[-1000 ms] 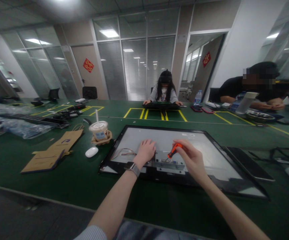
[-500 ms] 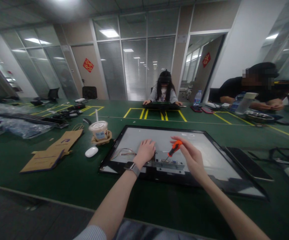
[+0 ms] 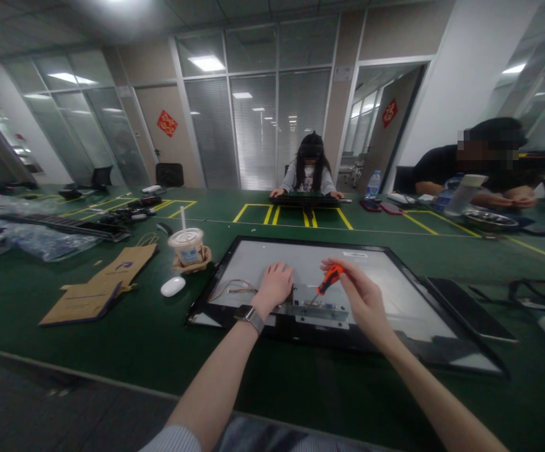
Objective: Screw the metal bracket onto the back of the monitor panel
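orange screwdriver tilted, tip down at the metal bracket on the big panel | right hand pinching its handle | left hand open, palm-down beside the bracket | cup with straw chilling off left

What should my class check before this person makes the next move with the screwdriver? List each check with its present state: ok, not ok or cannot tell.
1. Screwdriver in the right hand: ok, its orange handle is at the fingers.
2. Tip pointed down at the metal bracket: ok.
3. Tip seated in a screw: cannot tell, too small to see.
4. Left hand away from the tip: ok, it rests on the panel to the left.
5. Panel lying flat on the table: ok.
6. Drink cup off the panel: ok, it stands upright beyond the left edge.
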Action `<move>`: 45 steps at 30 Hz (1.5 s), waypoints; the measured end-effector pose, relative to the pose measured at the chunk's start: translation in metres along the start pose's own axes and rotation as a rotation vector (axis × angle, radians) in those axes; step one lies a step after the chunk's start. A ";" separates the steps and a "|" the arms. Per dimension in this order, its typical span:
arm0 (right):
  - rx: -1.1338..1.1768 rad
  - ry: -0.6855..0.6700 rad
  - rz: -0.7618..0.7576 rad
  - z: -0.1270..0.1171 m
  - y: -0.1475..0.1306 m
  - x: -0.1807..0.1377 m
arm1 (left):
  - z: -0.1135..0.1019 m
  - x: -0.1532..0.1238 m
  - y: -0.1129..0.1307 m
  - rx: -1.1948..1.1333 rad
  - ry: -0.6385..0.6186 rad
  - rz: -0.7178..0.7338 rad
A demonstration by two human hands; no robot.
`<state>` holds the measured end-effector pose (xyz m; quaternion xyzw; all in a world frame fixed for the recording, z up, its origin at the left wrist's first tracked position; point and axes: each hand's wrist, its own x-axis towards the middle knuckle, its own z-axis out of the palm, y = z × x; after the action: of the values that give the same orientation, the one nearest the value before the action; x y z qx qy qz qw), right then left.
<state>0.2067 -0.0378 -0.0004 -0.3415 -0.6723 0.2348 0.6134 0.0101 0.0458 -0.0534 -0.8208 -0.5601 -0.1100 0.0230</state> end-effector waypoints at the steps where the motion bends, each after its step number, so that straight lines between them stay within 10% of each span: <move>1: -0.006 0.005 -0.006 0.000 0.000 0.000 | 0.000 0.000 0.000 0.000 -0.001 -0.001; 45: -0.205 0.018 -0.174 0.000 0.003 -0.002 | 0.001 -0.001 0.000 0.027 0.018 0.011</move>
<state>0.2074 -0.0374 -0.0033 -0.3449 -0.7143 0.1078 0.5993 0.0104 0.0453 -0.0543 -0.8223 -0.5569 -0.1097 0.0398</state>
